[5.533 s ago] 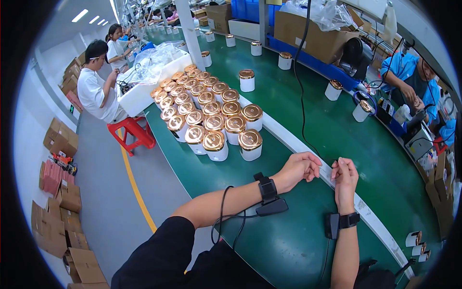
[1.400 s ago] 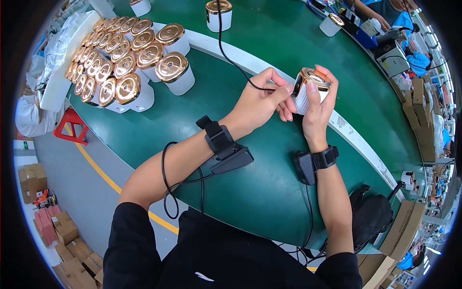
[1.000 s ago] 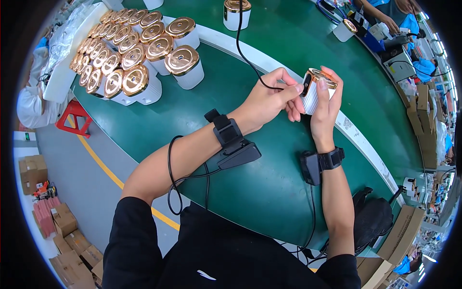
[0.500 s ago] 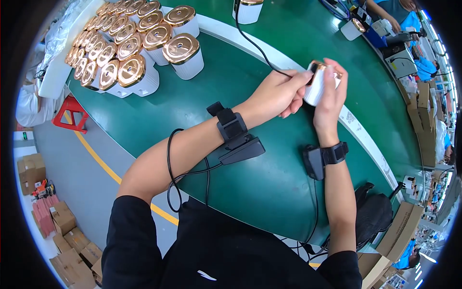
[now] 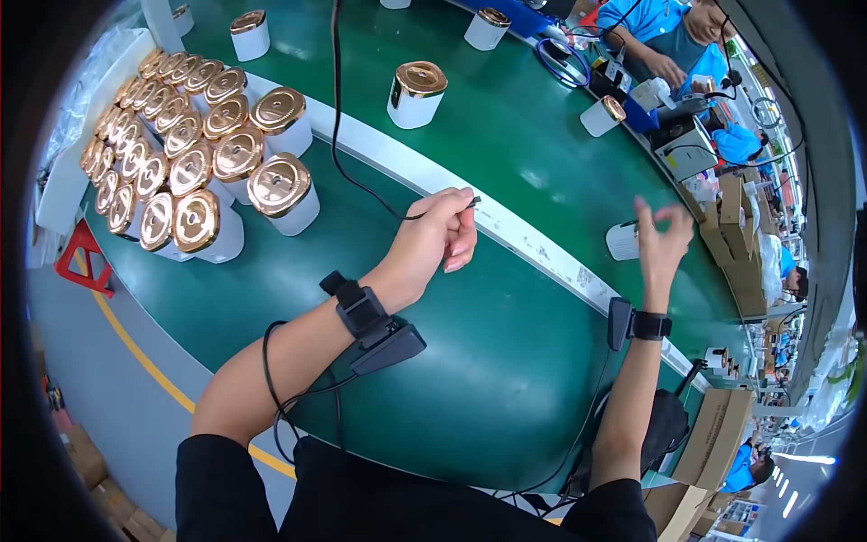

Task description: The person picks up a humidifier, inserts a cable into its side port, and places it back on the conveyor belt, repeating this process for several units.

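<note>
My left hand (image 5: 424, 239) pinches the end of a black cable (image 5: 359, 185) between thumb and fingers; a small plug tip pokes out past them, above the white rail. Fingers spread, my right hand (image 5: 664, 242) is over the green surface beyond the rail. Right beside it stands a white canister (image 5: 621, 242), partly covered by the thumb; whether they touch I cannot tell. Another canister with a shiny copper-gold lid (image 5: 418, 94) stands upright past the rail, a dark panel on its side. Both my wrists wear black strapped devices.
Many gold-lidded white canisters (image 5: 197, 219) crowd the left of the green table (image 5: 470, 361). A white rail (image 5: 533, 244) divides it from the far green surface, where more canisters stand. A co-worker in blue (image 5: 673, 45) sits at the far right. Cardboard boxes (image 5: 718, 434) lie right; a red stool (image 5: 86, 262) is left.
My right hand has carried the canister right, across the rail, and let go of it. My left hand has drawn back left with the cable end, away from the canister. The view has shifted.
</note>
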### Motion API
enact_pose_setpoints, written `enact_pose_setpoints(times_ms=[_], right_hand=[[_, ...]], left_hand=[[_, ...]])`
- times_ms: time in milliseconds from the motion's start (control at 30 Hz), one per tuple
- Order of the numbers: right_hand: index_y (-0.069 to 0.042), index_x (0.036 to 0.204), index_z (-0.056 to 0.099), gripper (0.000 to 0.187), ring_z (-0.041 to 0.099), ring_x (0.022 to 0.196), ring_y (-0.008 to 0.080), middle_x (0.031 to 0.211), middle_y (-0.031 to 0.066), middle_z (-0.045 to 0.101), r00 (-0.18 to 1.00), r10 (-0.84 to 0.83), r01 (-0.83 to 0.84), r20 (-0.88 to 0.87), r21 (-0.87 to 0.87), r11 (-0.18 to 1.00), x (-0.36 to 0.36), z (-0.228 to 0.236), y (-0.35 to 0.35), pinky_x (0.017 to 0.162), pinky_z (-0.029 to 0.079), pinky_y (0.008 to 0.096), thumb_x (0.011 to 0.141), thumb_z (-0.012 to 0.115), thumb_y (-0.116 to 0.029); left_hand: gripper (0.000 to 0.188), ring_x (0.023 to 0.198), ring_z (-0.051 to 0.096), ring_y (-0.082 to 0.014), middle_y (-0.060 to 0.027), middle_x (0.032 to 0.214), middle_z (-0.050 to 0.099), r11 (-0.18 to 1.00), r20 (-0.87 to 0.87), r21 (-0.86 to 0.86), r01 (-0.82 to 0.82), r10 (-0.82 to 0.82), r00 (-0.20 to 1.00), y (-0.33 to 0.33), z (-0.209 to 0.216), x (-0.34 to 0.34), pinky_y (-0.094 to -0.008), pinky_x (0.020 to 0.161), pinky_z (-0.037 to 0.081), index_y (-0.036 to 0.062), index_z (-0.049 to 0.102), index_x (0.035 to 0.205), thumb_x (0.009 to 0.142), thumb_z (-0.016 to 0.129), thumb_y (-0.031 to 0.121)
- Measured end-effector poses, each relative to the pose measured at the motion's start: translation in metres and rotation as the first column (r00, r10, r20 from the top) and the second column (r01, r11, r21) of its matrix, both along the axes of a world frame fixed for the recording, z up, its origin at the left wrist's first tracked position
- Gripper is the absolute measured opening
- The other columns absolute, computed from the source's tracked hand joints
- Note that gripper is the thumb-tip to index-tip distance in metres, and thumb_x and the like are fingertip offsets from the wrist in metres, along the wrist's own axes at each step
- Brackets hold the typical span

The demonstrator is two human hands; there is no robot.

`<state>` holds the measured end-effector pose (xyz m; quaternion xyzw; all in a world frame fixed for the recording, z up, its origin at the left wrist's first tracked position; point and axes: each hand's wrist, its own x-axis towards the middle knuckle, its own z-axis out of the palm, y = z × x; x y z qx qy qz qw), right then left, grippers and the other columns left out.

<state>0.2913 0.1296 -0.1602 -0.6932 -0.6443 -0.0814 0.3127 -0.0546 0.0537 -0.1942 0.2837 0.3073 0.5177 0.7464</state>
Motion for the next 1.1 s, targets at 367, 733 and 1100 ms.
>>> enact_pose_setpoints(times_ms=[367, 733, 1100], right_hand=[[0.003, 0.124, 0.048, 0.069, 0.057, 0.106, 0.0278, 0.117, 0.0164, 0.056, 0.712, 0.064, 0.028, -0.699, 0.119, 0.993, -0.039, -0.06, 0.208, 0.095, 0.044, 0.0364, 0.078, 0.071, -0.043], [0.0, 0.128, 0.045, 0.055, 0.062, 0.087, 0.0251, 0.105, 0.0161, 0.058, -0.063, 0.269, -0.629, -0.961, 0.248, 0.737, -0.178, -0.016, -0.063, 0.078, 0.051, 0.0364, 0.092, 0.044, -0.042], [0.0, 0.124, 0.048, 0.046, 0.061, 0.083, 0.0159, 0.101, 0.0125, 0.061, 0.208, 0.418, -0.601, -0.884, 0.222, 0.768, -0.154, -0.032, -0.065, 0.072, 0.05, 0.0264, 0.092, 0.05, -0.033]], left_hand=[[0.042, 0.044, 0.022, -0.0086, 0.0012, 0.048, 0.026, 0.999, -0.038, 0.029, 0.035, -0.034, 0.999, -0.007, 0.033, 0.013, -0.0262, 0.042, 0.016, 0.0107, 0.031, 0.062, 0.097, 0.041, 0.03], [0.042, 0.048, 0.023, -0.007, 0.0015, 0.052, 0.03, 1.0, 0.0, 0.025, -0.001, 0.001, 1.0, -0.038, 0.035, 0.018, -0.0249, 0.044, 0.019, 0.0095, 0.032, 0.063, 0.098, 0.041, 0.03], [0.04, 0.049, 0.026, -0.0063, 0.0017, 0.054, 0.033, 0.998, -0.266, 0.042, 0.053, -0.04, 0.963, -0.036, 0.012, 0.045, -0.024, 0.045, 0.02, 0.0084, 0.036, 0.065, 0.099, 0.043, 0.028]])
